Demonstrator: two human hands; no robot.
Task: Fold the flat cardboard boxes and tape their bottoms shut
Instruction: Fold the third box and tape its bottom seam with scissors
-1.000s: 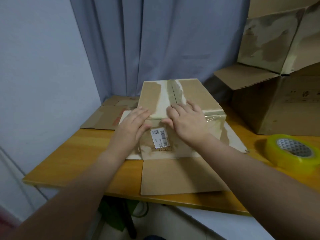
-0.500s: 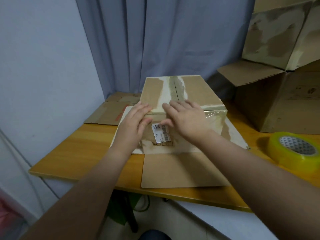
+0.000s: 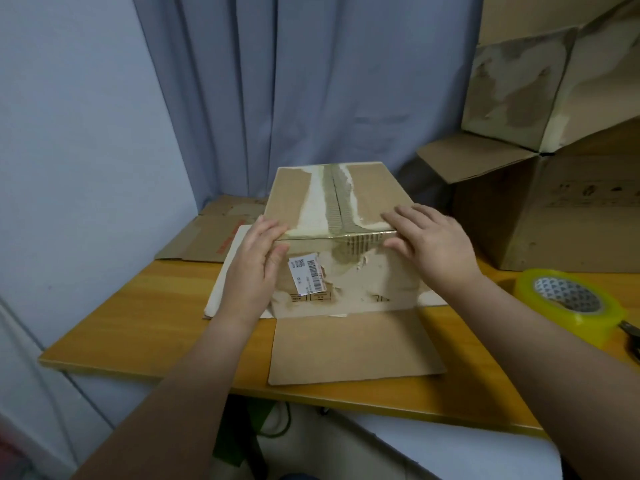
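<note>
1 head-worn view looks forward and down from above the worktop's near edge, toward its far edge and the curtain behind. It sits close, with the box in the middle of the frame.

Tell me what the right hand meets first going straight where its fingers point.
The right hand rests on the box; straight on, it likely crosses the top's taped seam.

L hand: fingers straight & together, angled up-right, thumb out toward R. R hand: palm down, fingers slightly spread, pointing L, thumb low. Hands well apart, wrists approx straight. L forearm & R forearm bare, reaching fwd from the bottom corners.
</note>
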